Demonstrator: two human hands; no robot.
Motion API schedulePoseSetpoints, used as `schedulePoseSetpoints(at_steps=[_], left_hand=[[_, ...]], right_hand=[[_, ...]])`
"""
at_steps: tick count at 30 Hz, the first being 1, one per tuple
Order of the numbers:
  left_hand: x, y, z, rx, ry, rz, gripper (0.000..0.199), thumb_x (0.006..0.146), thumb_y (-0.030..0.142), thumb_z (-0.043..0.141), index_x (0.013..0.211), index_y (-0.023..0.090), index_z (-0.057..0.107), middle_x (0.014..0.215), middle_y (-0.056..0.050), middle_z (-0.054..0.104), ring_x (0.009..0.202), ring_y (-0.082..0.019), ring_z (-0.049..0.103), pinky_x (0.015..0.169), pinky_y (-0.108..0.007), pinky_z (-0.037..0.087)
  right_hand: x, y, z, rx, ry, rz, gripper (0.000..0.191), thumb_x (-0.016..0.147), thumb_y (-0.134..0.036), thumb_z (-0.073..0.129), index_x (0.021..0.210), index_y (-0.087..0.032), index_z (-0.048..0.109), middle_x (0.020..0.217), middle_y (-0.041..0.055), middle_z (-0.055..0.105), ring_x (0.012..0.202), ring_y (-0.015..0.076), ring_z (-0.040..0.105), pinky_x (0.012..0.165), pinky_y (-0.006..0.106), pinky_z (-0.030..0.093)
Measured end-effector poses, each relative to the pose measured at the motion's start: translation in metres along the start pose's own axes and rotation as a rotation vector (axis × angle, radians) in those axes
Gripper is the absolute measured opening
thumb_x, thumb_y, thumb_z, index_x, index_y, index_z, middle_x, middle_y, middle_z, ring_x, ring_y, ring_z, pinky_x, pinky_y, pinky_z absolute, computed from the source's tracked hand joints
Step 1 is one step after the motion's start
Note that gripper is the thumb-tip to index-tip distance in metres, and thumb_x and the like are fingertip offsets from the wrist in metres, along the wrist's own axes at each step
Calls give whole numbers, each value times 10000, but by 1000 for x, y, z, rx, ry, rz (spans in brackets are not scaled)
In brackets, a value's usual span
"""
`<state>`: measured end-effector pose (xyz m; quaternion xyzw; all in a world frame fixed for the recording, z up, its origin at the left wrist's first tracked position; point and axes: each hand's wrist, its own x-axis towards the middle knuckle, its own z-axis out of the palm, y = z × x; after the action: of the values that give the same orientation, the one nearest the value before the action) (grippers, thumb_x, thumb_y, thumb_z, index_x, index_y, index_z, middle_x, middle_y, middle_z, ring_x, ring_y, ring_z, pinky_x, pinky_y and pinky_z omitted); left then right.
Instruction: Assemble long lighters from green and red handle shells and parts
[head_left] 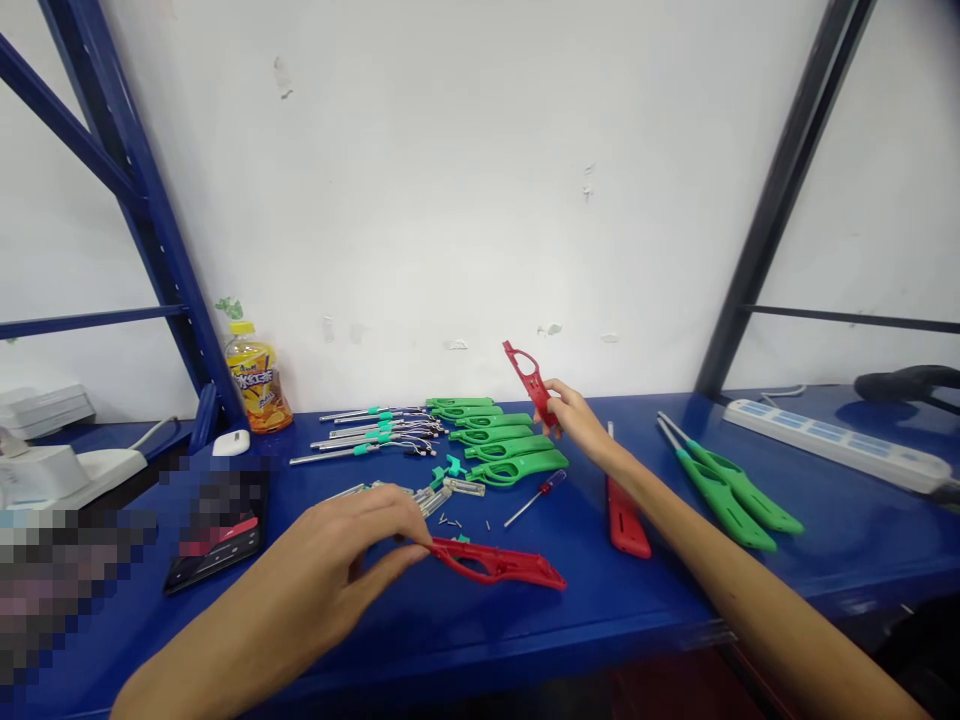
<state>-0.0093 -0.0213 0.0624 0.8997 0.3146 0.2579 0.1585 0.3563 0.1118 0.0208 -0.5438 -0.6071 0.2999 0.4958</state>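
My left hand (360, 555) pinches the narrow end of a red lighter shell half (517, 566), its hollow inner side facing up, low over the front of the blue table. Further back, my right hand (571, 412) grips a second red lighter shell half (536, 385), raised upright near the wall with its loop at the top. Between the hands lie a screwdriver (534, 499), a few tiny screws (450, 522) and clear fuel tanks (435, 498). Green shell halves (517, 467) lie in a stack behind. Beneath my right forearm rests a red-handled lighter (627, 520), partly hidden.
Several metal lighter tubes with wires (360, 450) lie at the back left, near a drink bottle (259, 380). A phone (225, 530) and a white case (231, 442) are left. On the right are green lighters (724, 495) and a power strip (836, 440). Blue shelf posts (150, 210) flank the table.
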Motion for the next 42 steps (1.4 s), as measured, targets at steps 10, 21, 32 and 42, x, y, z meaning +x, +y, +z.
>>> schedulePoseSetpoints(at_steps=[10,21,32,42], left_hand=[[-6,-14,6,92,-248,-247,179,959,183,685,1052,324,745,1064,20,758,977,-208,692,843,-281,480],[-1,-23,3,143,-133,-190,260,1082,499,554,1092,354,769,1123,21,780,1046,-230,701,909,-317,513],[79,-112,-43,511,-8,-210,206,1069,334,606,1050,192,754,1095,-90,766,1097,-283,693,978,-462,562],[71,-175,-42,533,-202,-433,302,1056,382,705,1273,171,695,1264,-94,718,1079,-250,725,940,-461,632]], right_hand=[[5,6,-16,-400,165,-8,374,1073,-381,701,1387,-188,639,1301,97,703,1042,240,736,896,441,646],[7,20,-39,-932,94,118,339,1068,-394,708,1339,-192,676,1351,104,689,1133,262,713,967,480,624],[14,39,-47,-1039,-44,75,337,1068,-387,709,1348,-201,675,1371,104,682,1151,266,709,977,480,622],[21,53,-47,-997,-148,70,322,1066,-391,713,1323,-199,688,1341,93,695,1123,261,717,953,459,629]])
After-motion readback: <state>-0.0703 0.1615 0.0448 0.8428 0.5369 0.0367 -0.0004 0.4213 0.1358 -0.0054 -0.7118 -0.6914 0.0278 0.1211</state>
